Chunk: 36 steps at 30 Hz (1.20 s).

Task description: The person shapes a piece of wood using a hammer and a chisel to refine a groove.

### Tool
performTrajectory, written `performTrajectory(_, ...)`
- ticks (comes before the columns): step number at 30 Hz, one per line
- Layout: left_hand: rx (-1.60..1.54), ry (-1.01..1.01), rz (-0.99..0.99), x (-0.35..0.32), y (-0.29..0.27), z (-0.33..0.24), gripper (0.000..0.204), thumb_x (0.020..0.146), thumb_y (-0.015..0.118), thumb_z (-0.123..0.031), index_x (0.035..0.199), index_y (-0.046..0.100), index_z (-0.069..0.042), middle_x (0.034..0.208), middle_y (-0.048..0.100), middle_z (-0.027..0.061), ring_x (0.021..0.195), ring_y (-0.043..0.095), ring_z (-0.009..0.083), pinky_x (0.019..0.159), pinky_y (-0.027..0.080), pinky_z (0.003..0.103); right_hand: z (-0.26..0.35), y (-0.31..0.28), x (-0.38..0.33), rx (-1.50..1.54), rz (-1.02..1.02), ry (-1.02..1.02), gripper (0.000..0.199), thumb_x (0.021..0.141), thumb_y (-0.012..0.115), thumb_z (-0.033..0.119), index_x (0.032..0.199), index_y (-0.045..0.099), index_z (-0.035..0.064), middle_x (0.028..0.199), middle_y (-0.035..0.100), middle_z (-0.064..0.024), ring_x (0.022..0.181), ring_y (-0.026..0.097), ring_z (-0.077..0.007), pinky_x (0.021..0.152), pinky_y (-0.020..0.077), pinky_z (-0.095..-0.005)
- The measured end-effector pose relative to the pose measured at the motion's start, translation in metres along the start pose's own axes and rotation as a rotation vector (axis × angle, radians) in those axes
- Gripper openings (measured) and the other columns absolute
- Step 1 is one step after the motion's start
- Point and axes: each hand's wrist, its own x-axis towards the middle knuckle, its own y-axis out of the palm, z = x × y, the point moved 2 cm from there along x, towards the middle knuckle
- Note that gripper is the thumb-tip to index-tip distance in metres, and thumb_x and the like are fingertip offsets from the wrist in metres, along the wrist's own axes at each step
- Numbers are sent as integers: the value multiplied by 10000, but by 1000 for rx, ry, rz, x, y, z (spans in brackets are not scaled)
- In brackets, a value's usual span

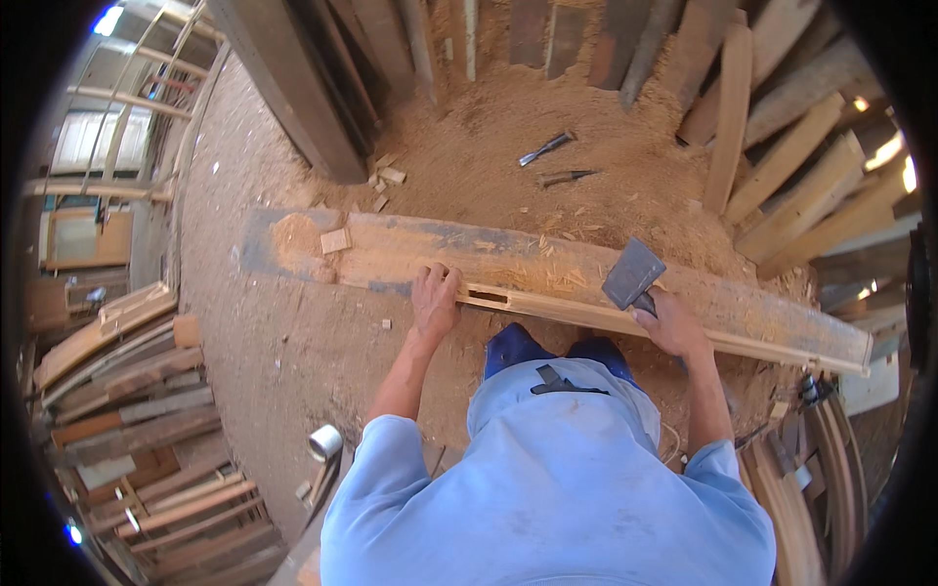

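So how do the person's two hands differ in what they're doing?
The left hand rests flat and open on the long wooden beam, beside a cut slot. The right hand is closed around the handle of a broad-bladed axe, blade over the beam. Both are bare.

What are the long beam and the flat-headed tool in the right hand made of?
Long pale beam: solid wood by its look, rough, unfinished, with a grey weathered face, fresh pale chips and a cut slot. Broad grey flat-headed tool in the right hand: dull dark metal, probably steel; handle hidden.
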Motion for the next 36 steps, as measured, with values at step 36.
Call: performTrajectory(36,-678,-1301,-667,5,69,-29,334,811,588,-20,1146,582,-20,1079,611,136,993,607,219,897,490,338,-89,62,395,-379,179,-181,299,932,492,198,963,666,-43,1041,691,-293,1029,670,-446,889,519,-545)
